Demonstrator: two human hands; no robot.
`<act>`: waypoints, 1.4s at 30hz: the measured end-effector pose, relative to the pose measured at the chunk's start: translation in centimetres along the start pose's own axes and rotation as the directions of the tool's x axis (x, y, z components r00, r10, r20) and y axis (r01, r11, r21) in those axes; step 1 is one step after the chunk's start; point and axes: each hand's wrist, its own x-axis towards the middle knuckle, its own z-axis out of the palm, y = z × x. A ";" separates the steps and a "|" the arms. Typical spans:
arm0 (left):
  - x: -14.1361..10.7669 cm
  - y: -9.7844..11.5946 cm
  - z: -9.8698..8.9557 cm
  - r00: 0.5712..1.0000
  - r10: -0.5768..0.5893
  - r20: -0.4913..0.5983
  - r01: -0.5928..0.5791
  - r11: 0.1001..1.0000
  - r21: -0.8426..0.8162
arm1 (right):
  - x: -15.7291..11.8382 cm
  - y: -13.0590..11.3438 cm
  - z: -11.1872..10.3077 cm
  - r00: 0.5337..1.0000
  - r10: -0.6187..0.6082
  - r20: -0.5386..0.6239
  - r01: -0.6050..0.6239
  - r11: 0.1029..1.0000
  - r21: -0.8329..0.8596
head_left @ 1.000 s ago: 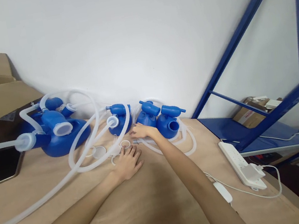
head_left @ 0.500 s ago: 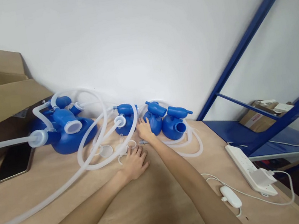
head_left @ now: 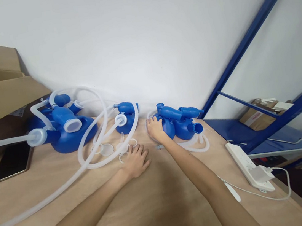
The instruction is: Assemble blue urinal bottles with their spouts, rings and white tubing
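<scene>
My left hand (head_left: 135, 162) lies flat with its fingers spread on the wooden table (head_left: 156, 212), close to a clear ring (head_left: 132, 142) and a round clear lid (head_left: 106, 149). Against the left side of a blue bottle (head_left: 168, 127) rests my right hand (head_left: 155, 127), its fingers apart and partly on a clear tube. Touching that bottle on the right is another blue bottle (head_left: 183, 129). A smaller-looking blue bottle (head_left: 126, 126) with a white-capped tube stands left of my right hand. Looped clear tubing (head_left: 81, 155) runs to a large blue bottle (head_left: 70, 142) at the left.
Cardboard boxes (head_left: 1, 99) and a dark phone (head_left: 11, 164) are at the left. A white power strip (head_left: 244, 163) with a plugged-in charger and cable sits at the right edge, beside a blue metal shelf (head_left: 269, 129). A white wall rises behind.
My right hand and the two right-hand bottles have moved right, with their tubing, widening the gap to the middle bottle. My left hand has stayed nearly in place.
</scene>
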 end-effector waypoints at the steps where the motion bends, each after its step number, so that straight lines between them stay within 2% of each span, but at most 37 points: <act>1: 0.0 0.0 -0.2 1.000 0.001 0.002 -0.001 1.000 0.005 | -0.2 0.0 -0.1 1.000 0.001 -0.003 -0.001 1.000 0.018; 6: 0.1 0.8 -2.3 1.000 0.015 0.023 -0.015 0.999 0.029 | 0.0 -1.5 -1.4 0.997 -0.052 -0.055 0.061 0.982 0.180; 11: -0.3 3.0 -6.3 0.996 0.058 0.071 -0.058 0.998 0.004 | 0.7 -4.7 -2.4 0.971 -0.151 -0.183 0.209 0.910 0.357; 14: -0.6 3.4 -9.0 0.996 0.046 0.080 -0.043 0.998 -0.046 | 0.8 -6.6 -2.3 0.941 -0.224 -0.252 0.311 0.865 0.394; 17: -0.5 1.9 -11.1 0.999 -0.040 0.031 0.042 0.996 -0.075 | 0.9 -7.8 -2.4 0.925 -0.242 -0.292 0.345 0.857 0.383; 22: 0.3 -2.4 -13.7 0.974 -0.207 -0.090 0.199 0.976 -0.094 | 1.2 -8.3 -2.9 0.939 -0.157 -0.305 0.266 0.894 0.360; 27: 0.3 -5.0 -15.8 0.921 -0.323 -0.218 0.297 0.944 -0.143 | -0.1 -6.5 -2.3 0.934 -0.086 -0.346 0.236 0.876 0.420; 30: -0.1 -6.0 -16.9 0.884 -0.417 -0.212 0.379 0.904 -0.200 | -1.4 -4.5 -2.1 0.909 0.000 -0.417 0.223 0.845 0.486; 33: -0.4 -7.1 -17.5 0.828 -0.526 -0.195 0.480 0.843 -0.242 | -3.0 -2.2 -2.8 0.840 0.099 -0.533 0.284 0.758 0.587; 36: -0.4 -8.6 -17.4 0.767 -0.606 -0.208 0.541 0.787 -0.298 | -5.1 0.1 -4.4 0.756 0.142 -0.639 0.386 0.692 0.610; 39: -0.3 -10.4 -16.6 0.761 -0.619 -0.193 0.551 0.774 -0.313 | -7.7 2.3 -6.2 0.714 0.119 -0.690 0.454 0.671 0.586; 42: 0.0 -11.6 -15.7 0.793 -0.588 -0.158 0.537 0.798 -0.276 | -9.9 4.0 -7.0 0.729 0.160 -0.665 0.422 0.660 0.621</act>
